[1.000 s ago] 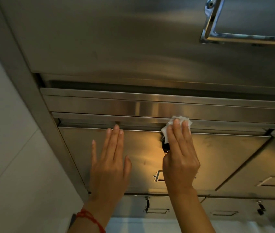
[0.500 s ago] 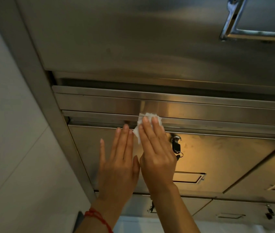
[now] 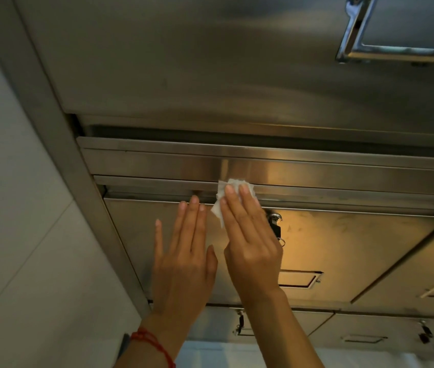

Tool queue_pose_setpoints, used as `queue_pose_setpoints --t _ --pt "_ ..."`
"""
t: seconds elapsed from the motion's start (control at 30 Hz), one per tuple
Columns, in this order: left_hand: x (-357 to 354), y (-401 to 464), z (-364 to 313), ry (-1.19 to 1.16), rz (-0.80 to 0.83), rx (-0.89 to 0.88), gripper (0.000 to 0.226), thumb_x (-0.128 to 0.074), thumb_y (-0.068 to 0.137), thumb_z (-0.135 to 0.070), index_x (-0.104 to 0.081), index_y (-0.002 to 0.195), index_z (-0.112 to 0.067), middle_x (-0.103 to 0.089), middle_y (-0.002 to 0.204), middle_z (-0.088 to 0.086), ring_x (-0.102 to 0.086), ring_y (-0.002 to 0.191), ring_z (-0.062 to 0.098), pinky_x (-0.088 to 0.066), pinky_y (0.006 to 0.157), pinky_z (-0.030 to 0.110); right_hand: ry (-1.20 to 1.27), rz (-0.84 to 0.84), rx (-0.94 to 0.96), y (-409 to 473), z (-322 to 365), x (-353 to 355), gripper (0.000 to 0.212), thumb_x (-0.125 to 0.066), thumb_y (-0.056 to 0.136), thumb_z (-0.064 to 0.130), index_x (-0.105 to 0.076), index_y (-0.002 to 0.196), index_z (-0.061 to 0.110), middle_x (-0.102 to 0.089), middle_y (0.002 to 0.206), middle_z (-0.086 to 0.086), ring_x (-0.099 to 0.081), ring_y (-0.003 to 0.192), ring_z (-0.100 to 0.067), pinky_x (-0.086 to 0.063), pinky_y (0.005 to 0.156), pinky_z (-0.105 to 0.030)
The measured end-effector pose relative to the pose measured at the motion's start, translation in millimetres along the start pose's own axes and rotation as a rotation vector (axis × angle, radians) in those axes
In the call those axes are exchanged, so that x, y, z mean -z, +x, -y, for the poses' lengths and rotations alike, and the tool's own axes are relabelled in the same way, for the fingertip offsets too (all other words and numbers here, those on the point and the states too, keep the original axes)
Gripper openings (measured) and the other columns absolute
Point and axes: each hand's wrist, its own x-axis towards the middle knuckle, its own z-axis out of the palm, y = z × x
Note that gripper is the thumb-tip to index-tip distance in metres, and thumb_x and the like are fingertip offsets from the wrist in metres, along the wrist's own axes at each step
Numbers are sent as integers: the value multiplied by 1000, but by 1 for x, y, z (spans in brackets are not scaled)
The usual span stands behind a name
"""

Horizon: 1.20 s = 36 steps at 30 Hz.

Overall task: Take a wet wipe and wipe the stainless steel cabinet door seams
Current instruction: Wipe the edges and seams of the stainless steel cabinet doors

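Head view: looking up at a stainless steel cabinet (image 3: 237, 75).
Right hand (image 3: 250, 243): fingers flat, pressing a white wet wipe (image 3: 221, 200) onto the seam (image 3: 343, 200) above the cabinet door (image 3: 343, 248).
Left hand (image 3: 184, 261): at 9 o'clock of the right, spread flat on the door, holding nothing.
Padlock (image 3: 275, 225): at 3 o'clock of the right hand's fingers.

A pale wall (image 3: 11, 208) fills the left side of the frame, crossed by one thin diagonal joint line. A light floor (image 3: 210, 354) shows along the bottom edge, bluish-white. The rest of the frame is brushed steel: a large upper panel with a shiny chrome handle (image 3: 356, 46) at the upper right. A warm yellow glow of light (image 3: 314, 235) falls at the centre right; elsewhere it is dim.
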Motion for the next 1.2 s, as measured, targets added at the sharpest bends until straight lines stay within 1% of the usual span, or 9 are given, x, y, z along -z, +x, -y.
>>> queue_pose_setpoints --t 0.13,0.2,0.33,0.43,0.63,0.77,0.83,1.07,1.2 --pt "2 0 0 -2 17 9 57 -36 85 -24 -42 135 1 -40 143 17 -37 131 33 -32 100 63 -91 -24 -30 -6 -18 9 31 -56 86 -10 -63 116 -3 -54 129 -14 -47 126 -29 -41 104 -40" --pt "2 0 -1 -2 12 12 57 -36 85 -25 -42 135 1 -41 142 18 -38 130 34 -33 99 64 -110 -35 -45 -7 -15 8 31 -54 88 -9 -62 117 -3 -54 129 -15 -46 126 -29 -38 106 -38" --pt "2 0 -2 5 2 9 56 -37 85 -25 -42 135 2 -41 142 18 -38 130 35 -31 99 64 -73 -28 12 -1 -10 4 30 -38 100 1 -64 115 -3 -57 126 -16 -50 123 -30 -42 103 -39" --pt "2 0 -2 21 16 6 57 -37 84 -24 -42 135 2 -39 143 18 -37 131 34 -30 100 63 -71 -22 42 -2 -21 10 28 -41 99 0 -64 115 -3 -57 127 -15 -50 123 -29 -43 102 -39" --pt "0 0 -4 10 8 24 59 -38 83 -23 -41 136 3 -38 144 18 -34 133 33 -30 102 61 -109 -56 -69 -8 -28 16 32 -56 85 -13 -64 114 -4 -58 126 -15 -49 124 -32 -43 103 -40" --pt "0 0 -6 17 -15 25 57 -38 84 -23 -43 134 4 -40 142 19 -35 131 34 -30 101 62 -22 -49 1 -1 -13 7 33 -36 99 -2 -66 113 -2 -60 124 -14 -53 121 -30 -47 99 -39" --pt "0 0 -6 22 -14 22 57 -38 84 -22 -43 134 4 -39 142 19 -34 131 35 -30 101 63 3 -35 15 1 -13 7 35 -33 100 -1 -65 113 -2 -60 124 -14 -53 121 -29 -47 98 -39" --pt "-1 -1 -5 43 0 24 59 -38 84 -23 -39 137 3 -36 145 18 -32 134 33 -26 103 61 -91 -13 -11 -6 -38 26 29 -41 98 1 -66 113 -2 -59 124 -15 -53 121 -29 -47 99 -40" --pt "-2 -2 -7 35 -4 40 59 -39 84 -22 -40 136 4 -37 144 19 -33 134 33 -25 103 61 -120 -13 -28 -9 -48 32 29 -56 87 -6 -64 114 -3 -57 125 -15 -50 121 -30 -44 100 -42"
